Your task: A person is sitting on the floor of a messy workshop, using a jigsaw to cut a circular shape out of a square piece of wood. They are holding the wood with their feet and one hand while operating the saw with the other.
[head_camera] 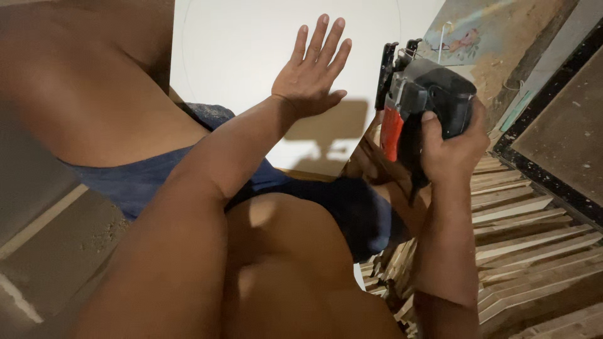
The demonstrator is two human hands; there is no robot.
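A white board (239, 44) lies flat ahead of me with a thin curved line drawn on it. My left hand (311, 69) rests palm down on the board, fingers spread and holding nothing. My right hand (453, 144) grips a black and red jigsaw (419, 94) by its handle, at the board's right edge. The saw's front end stands upright against that edge; its blade is hidden from me. My bare knees and blue shorts (151, 182) fill the lower view.
Several cut wooden strips (534, 238) lie stacked at the lower right. A dark-framed panel (559, 132) leans at the right edge. Concrete floor (56, 245) shows at the lower left.
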